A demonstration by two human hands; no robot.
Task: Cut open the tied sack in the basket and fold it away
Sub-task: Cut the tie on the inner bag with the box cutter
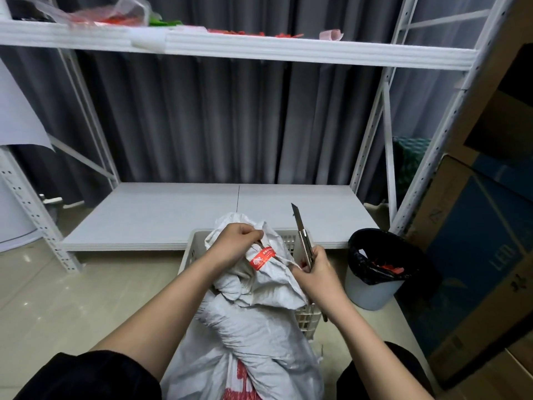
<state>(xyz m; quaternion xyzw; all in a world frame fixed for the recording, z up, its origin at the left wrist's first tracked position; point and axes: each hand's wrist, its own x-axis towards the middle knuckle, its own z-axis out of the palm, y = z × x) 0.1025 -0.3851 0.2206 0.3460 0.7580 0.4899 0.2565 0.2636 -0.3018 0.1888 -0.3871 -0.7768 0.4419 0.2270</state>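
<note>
Head view: left hand (235,241) bunches the crinkled woven sack (253,307); right hand (315,272) grips a slim metal knife (302,235).

**Soft light, bent edges**

The room is a bit dim, with soft, even light. Small bright spots shine on the floor (27,258) at the left. The top shelf (230,44) looks blurry. Straight shelf posts (372,122) bend near the edges.

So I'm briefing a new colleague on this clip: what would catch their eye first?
Probably the utility knife, blade extended and pointing up, in the right hand at centre. Next, the left hand pinching the bunched neck of the white sack, with its orange tag, in the basket. A black-lined bin stands to the right.
</note>
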